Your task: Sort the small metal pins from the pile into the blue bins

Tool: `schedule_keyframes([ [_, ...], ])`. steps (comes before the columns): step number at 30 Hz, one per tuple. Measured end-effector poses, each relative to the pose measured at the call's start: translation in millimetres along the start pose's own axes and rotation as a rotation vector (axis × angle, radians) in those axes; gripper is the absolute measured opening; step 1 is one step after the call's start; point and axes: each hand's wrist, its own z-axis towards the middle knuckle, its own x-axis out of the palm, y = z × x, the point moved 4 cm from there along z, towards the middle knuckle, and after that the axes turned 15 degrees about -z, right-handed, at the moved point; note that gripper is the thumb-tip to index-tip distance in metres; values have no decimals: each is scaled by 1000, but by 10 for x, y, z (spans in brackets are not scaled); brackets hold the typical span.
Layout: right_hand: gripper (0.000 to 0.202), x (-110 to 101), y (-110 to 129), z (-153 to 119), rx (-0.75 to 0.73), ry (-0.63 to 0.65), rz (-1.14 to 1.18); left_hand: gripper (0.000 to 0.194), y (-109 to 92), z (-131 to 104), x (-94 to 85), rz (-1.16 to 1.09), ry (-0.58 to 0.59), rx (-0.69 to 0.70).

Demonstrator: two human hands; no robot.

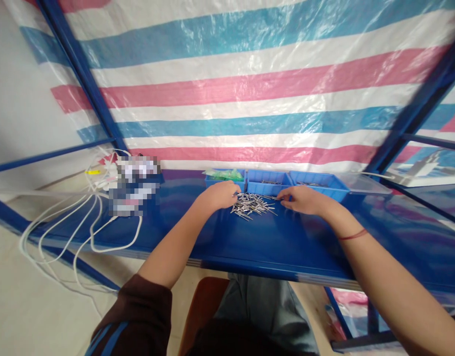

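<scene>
Sitting at a glossy blue worktop (250,242), both bare hands are down at a loose pile of small metal pins (251,205), thin silvery rods scattered in a heap near the back edge. The left hand (220,194) rests on the left side of the pile with its fingers (235,190) curled down onto the pins; can't tell if it's actually pinching one or just touching, too small to see. The right hand (303,199) sits just on the right side of the heap, fingers bent and pointing in toward the pins, fingertips at the edge of the pile; same deal, can't tell if anything's held. There's a thin red band (352,235) around the right wrist.

Right behind the pile is a row of blue plastic bins (268,184) side by side. The leftmost one has something green (224,174) in it, the others look like they hold a few more metal bits. A clear plastic tray (361,183) sits just right of the bins.

Over on the left of the worktop, well apart from the hands, a bunch of white cables (82,222) loops off the edge. A striped pink, blue and white tarp (250,89) hangs behind it all on a blue frame.
</scene>
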Motion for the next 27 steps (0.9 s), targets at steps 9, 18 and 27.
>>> schedule_keyframes([
  [9, 30, 108, 19, 79, 113, 61, -232, 33, 201, 44, 109, 158, 97, -286],
  [18, 28, 119, 68, 108, 119, -5, -209, 32, 236, 115, 206, 163, 54, -267],
  [27, 24, 115, 108, 107, 85, -3, -224, 31, 56, 110, 259, 131, 37, -147],
])
